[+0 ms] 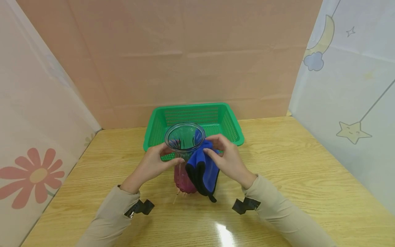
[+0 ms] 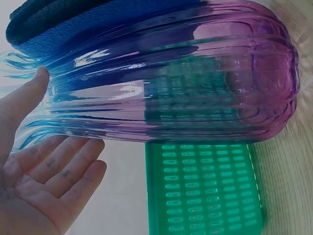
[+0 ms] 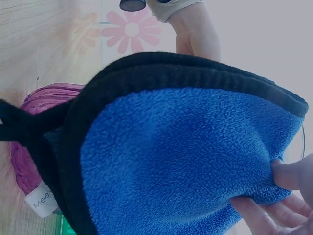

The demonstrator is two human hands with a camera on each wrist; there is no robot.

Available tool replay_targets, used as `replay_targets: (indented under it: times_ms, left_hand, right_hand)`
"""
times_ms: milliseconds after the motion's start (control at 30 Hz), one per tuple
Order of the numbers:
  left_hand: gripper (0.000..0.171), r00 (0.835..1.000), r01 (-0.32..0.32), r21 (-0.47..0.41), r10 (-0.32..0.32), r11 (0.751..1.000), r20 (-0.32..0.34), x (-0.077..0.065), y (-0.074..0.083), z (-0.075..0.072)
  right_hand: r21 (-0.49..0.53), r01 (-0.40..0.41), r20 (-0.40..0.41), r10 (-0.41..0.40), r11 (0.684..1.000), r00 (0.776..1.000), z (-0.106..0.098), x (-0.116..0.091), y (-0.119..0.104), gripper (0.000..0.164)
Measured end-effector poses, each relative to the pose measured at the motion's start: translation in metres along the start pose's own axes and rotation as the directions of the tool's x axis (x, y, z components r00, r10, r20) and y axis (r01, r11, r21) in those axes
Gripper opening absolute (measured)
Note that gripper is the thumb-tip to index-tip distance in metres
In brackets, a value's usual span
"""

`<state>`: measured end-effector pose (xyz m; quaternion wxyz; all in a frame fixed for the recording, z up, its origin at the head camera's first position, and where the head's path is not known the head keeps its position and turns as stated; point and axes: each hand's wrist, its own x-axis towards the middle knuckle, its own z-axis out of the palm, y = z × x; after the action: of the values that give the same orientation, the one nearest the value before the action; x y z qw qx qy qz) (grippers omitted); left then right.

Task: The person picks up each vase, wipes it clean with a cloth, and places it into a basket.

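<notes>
A ribbed glass vase (image 1: 182, 178), clear bluish at its wide rim and pink at its base, stands upright in the middle of the head view. My left hand (image 1: 153, 164) holds it by the neck, thumb in front and fingers on the far side. Beside the rim, my right hand (image 1: 229, 159) pinches a blue cloth (image 1: 212, 173) with black edging between thumb and fingers. The cloth drapes down the vase's right side and hides part of it. In the right wrist view the towelling cloth (image 3: 181, 142) covers most of the vase, with a white tag (image 3: 43, 200) below.
Behind the vase, a green plastic basket (image 1: 237, 133) with slotted walls sits on the wooden table (image 1: 293, 171). A plain peach backdrop (image 1: 185, 61) rises at the back, and printed sheets (image 1: 348, 85) flank both sides.
</notes>
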<state>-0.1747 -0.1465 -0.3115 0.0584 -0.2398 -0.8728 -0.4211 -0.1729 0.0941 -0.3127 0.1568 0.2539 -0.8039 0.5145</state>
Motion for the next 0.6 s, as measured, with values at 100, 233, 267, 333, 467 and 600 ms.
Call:
replay_targets:
  times_ms: [100,233,267,333,467,600]
  left_hand:
    - [0.048,1.000,0.000,-0.002,0.000,1.000,0.005,0.0001,-0.0005,-0.0002]
    - [0.047,1.000,0.005,-0.002,-0.005,1.000,0.006,0.0005,-0.0009,-0.0004]
    - [0.047,1.000,0.006,-0.001,-0.006,1.000,0.006,0.0007,-0.0009,-0.0005]
    - [0.046,1.000,0.008,0.001,-0.008,1.000,0.007,0.0006,-0.0012,-0.0006]
    - [0.045,1.000,0.016,0.002,-0.016,1.000,0.014,0.0003,-0.0009,-0.0008]
    - [0.042,1.000,0.022,0.014,-0.022,1.000,0.019,0.0003,0.0003,-0.0010]
  right_hand:
    - [0.038,-0.012,-0.016,0.013,0.999,1.000,-0.0013,0.0006,-0.0006,0.030]
    - [0.087,-0.019,-0.035,0.022,0.996,0.999,-0.0028,0.0017,-0.0005,0.030]
    - [0.101,-0.017,-0.038,0.021,0.995,0.999,-0.0032,0.0020,-0.0004,0.030]
    - [0.129,-0.011,-0.045,0.017,0.992,0.999,-0.0045,0.0026,-0.0008,0.030]
    - [0.190,0.004,-0.064,0.008,0.982,0.998,-0.0076,0.0037,-0.0018,0.031]
    - [0.227,0.015,-0.082,0.003,0.974,0.997,-0.0101,0.0046,-0.0026,0.032]
